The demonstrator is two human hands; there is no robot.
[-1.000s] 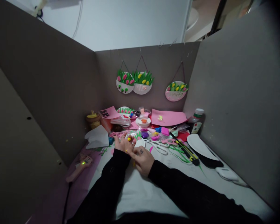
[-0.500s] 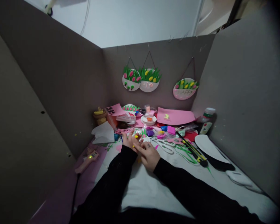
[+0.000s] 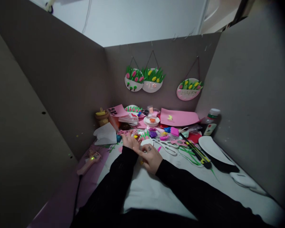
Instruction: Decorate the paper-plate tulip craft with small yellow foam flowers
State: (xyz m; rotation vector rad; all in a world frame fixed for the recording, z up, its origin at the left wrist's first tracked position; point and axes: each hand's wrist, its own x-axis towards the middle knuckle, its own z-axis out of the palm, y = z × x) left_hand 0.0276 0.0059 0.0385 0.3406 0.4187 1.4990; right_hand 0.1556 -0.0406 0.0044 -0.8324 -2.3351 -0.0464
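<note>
My left hand is raised over the cloth, palm partly up. A small yellow lump that looks like modelling clay shows at its fingers, which are partly curled around it. My right hand lies across from the right, its index finger stretched out and touching the left palm; the other fingers are bent and partly hidden. Whatever lies under that fingertip is hidden. Just behind the hands is a white paper plate piece with green leaves and pink tulips. A tiny yellow bit shows beneath my right hand.
White scissors and a yellow-black utility knife lie right. A pink glue gun is left. Clay packets, pink paper and a bottle stand behind. Decorated plates hang on the grey board.
My left hand and the yellow lump have shifted slightly left, baring more of the tulip plate. My right index finger still rests on the left palm; a yellow speck there is now out of sight.
</note>
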